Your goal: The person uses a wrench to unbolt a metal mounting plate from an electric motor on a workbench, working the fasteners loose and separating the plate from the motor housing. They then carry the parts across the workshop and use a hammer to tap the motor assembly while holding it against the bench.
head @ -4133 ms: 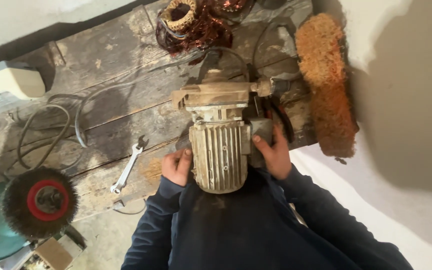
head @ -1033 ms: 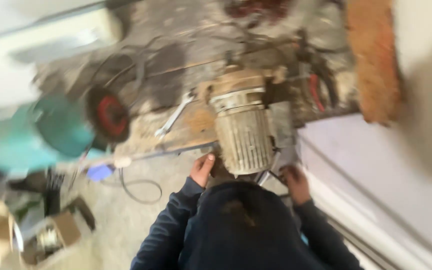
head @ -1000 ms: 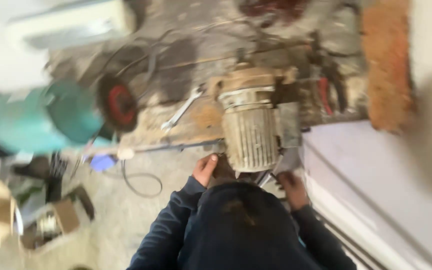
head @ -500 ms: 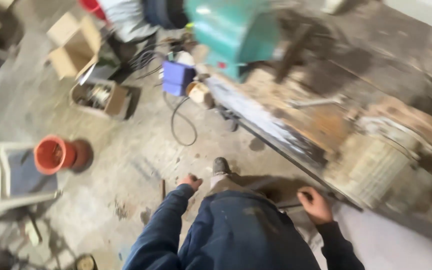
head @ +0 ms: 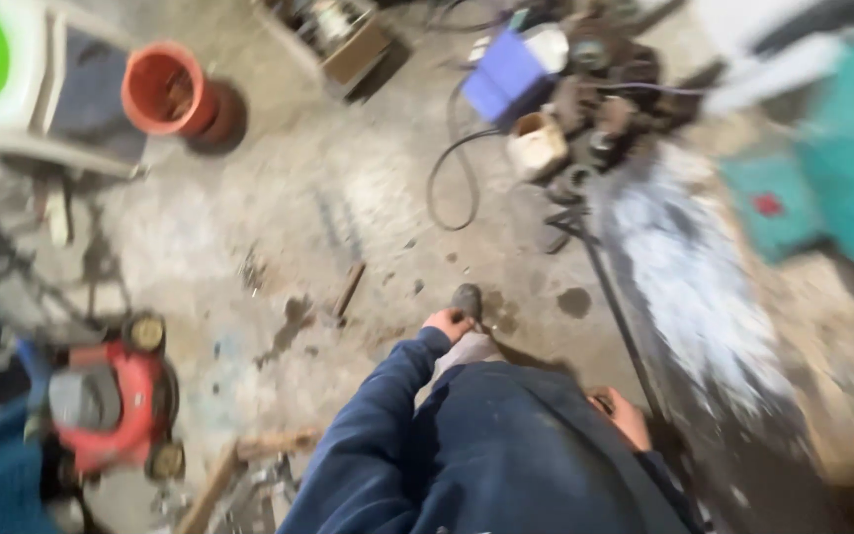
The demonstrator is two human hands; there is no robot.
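Both hands carry nothing: the left hand (head: 447, 323) hangs loosely curled over the floor, and the right hand (head: 625, 417) sits by the hip, its fingers too blurred to tell if spread or closed.

Judged risks, largest first: the workbench (head: 704, 297) edge runs just right of the right hand and could be knocked; the red lawnmower (head: 111, 396) crowds the near left; a black cable loop (head: 452, 183) lies far ahead, a likely snag; nearest the left hand, just left of the shoe (head: 467, 299), a short stick (head: 350, 289) could roll underfoot.

Bucket (head: 164, 89) far left of workbench (head: 704, 297); mower (head: 111, 396) nearer.
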